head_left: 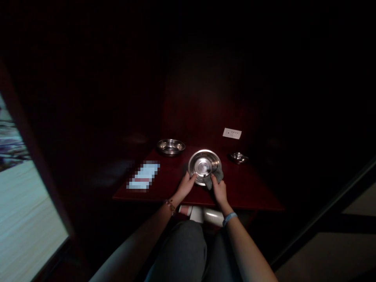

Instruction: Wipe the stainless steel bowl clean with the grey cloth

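A round, shiny metal bowl (pixel 202 166) is tilted up toward me above the dark red table. My left hand (pixel 186 185) grips its lower left rim, with the thumb on the near side. In my right hand (pixel 219 188) a grey cloth (pixel 217 175) is pinched against the bowl's lower right rim. The cloth covers that part of the edge, and the fingers behind the bowl are hidden.
On the dark red table (pixel 246 192), a second metal bowl (pixel 170 147) stands at the back left and a smaller one (pixel 239 158) at the back right. A blurred-out phone-like object (pixel 144 176) lies left. A white socket plate (pixel 232 133) is on the wall.
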Demonstrator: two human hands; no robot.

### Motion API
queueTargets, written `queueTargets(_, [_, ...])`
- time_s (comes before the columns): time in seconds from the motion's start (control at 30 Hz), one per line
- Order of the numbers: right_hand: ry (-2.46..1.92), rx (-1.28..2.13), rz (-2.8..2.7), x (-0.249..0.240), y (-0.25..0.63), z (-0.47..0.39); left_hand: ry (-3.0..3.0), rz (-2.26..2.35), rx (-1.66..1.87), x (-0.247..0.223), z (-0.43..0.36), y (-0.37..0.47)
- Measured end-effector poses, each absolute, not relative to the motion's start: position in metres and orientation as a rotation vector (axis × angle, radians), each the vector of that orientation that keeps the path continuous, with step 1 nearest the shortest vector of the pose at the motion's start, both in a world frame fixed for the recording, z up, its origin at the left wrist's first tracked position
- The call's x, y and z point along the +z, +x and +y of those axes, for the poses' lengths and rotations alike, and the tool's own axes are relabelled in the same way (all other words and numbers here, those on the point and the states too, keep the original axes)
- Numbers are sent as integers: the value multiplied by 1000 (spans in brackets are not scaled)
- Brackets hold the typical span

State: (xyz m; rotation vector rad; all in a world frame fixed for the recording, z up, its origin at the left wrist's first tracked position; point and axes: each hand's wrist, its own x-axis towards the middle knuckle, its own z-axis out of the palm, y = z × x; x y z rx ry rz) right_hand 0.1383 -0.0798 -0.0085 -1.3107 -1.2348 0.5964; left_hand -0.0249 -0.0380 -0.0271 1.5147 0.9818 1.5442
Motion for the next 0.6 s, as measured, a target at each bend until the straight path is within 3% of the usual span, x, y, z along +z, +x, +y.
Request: queueTargets(0.6, [-1294, 637, -1181, -6, 133, -67, 1496, 1075, 1562, -19, -43, -26])
